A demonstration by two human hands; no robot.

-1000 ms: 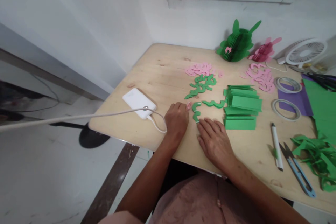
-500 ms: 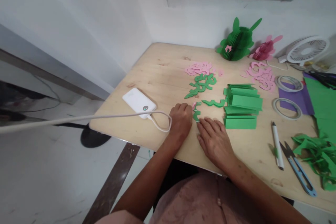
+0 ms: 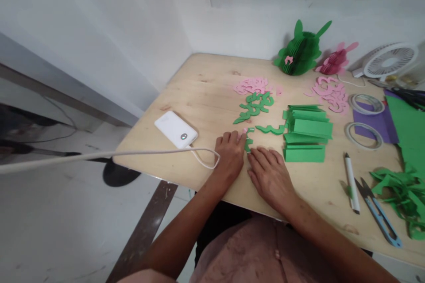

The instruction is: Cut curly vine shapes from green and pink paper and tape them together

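Note:
A small wavy green paper cutout [image 3: 247,142] with pale strips at its ends lies between my hands. My left hand [image 3: 229,154] is closed at its left edge, fingers bent and tips on the cutout. A small pink bit [image 3: 245,131] shows at the left fingertips; its kind is unclear. My right hand [image 3: 270,174] rests palm down with the fingers stretched out, their tips touching the cutout's lower end. Another wavy green strip [image 3: 270,129] lies just beyond, beside folded green paper [image 3: 308,130]. Farther back are piles of green cutouts [image 3: 255,107] and pink cutouts [image 3: 251,86].
A white power bank [image 3: 175,129] with a cable [image 3: 133,153] lies left. Rightward are tape rolls [image 3: 364,135], a white marker [image 3: 352,183], blue thread snips [image 3: 380,214] and green scraps [image 3: 401,194]. Green [image 3: 300,53] and pink paper figures [image 3: 335,61] and a fan [image 3: 388,62] stand behind.
My left fingers have shifted slightly right over the cutout, covering more of it. The right hand has moved slightly left and up. The cable has shifted a little.

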